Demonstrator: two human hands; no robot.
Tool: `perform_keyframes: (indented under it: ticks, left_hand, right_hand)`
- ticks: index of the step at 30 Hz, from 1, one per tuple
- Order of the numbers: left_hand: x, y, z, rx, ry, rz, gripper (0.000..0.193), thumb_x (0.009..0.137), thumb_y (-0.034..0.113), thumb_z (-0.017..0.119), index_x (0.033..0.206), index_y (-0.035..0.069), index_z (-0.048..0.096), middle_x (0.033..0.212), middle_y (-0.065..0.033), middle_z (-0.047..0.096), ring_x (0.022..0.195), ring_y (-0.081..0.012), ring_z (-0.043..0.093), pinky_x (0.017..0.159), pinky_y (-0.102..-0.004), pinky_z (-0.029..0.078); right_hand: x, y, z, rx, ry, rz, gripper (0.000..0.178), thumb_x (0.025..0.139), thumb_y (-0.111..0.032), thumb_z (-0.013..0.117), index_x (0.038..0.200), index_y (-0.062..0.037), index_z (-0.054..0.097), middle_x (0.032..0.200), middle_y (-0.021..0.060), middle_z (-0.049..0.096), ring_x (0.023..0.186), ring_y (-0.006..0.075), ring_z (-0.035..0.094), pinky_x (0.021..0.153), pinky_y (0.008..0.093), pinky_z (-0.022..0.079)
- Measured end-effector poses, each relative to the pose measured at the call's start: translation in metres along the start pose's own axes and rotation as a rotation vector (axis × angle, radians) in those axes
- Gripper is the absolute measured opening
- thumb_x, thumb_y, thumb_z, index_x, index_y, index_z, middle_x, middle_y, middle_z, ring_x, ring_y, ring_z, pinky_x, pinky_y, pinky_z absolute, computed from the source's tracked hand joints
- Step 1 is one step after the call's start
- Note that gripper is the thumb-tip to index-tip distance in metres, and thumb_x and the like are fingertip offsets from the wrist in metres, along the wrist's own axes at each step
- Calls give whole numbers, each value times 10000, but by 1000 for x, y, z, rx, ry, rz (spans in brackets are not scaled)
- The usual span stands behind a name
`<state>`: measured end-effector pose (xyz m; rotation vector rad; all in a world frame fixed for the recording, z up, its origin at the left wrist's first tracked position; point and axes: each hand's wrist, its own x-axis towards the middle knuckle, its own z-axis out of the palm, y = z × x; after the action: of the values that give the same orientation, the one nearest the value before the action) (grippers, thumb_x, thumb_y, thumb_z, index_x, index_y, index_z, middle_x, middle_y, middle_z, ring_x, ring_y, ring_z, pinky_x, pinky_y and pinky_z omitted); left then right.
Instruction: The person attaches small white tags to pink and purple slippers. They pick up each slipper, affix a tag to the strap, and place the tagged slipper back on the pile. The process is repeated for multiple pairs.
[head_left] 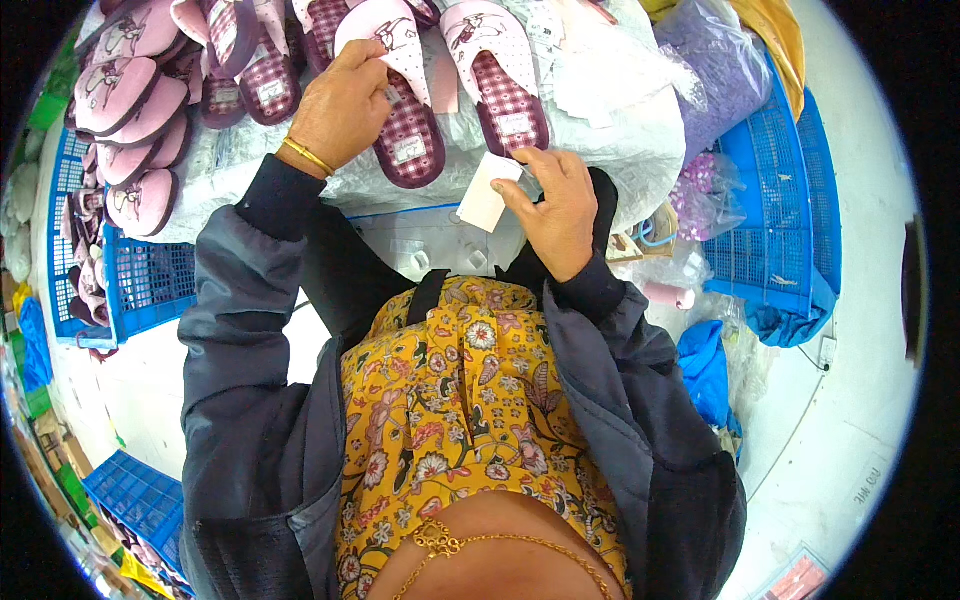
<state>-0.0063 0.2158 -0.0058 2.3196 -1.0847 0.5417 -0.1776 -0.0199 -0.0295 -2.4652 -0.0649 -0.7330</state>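
My left hand (343, 112) is closed at the left edge of a pink-and-maroon slipper (408, 140), its fingertips against the pink upper. That slipper has a checked insole with a small white label. Beside it on the right lies a matching slipper (510, 115), toe pointing away from me. My right hand (553, 212) pinches a cream paper card (488, 195) between thumb and fingers, just below that slipper's heel. The card hangs over the near edge of the plastic-covered table (600, 165). What lies under my left palm is hidden.
Stacked pink slippers (130, 105) crowd the table's left side, with more checked slippers (265, 85) beside them. White papers (590, 60) lie at the right. Blue crates stand on both sides, one at the right (765, 220) below bagged purple material (715, 75).
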Motion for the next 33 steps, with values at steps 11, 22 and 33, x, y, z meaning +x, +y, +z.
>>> perform_keyframes:
  ticks: [11, 22, 33]
  left_hand:
    - [-2, 17, -5, -51, 98, -9, 105, 789, 64, 660, 889, 35, 650, 1124, -134, 604, 1004, -340, 602, 873, -404, 493]
    - [25, 61, 22, -123, 273, 134, 110, 780, 63, 676, 887, 87, 665, 934, -76, 652, 837, -288, 637, 727, -391, 522]
    - [37, 75, 45, -1219, 14, -597, 100, 994, 92, 482, 958, 40, 559, 890, -63, 673, 589, -76, 578, 519, -210, 440]
  right_hand:
    - [20, 14, 9, -199, 46, -272, 136, 800, -180, 731, 867, -122, 628, 891, 14, 582, 839, 233, 569, 740, 387, 414]
    - [74, 4, -16, -244, -13, -395, 131, 844, -132, 681, 911, -91, 576, 882, 43, 583, 849, 243, 579, 773, 390, 411]
    - [88, 19, 2, -63, 4, -187, 159, 830, -155, 710, 883, -86, 576, 843, 69, 616, 780, 284, 594, 734, 406, 429]
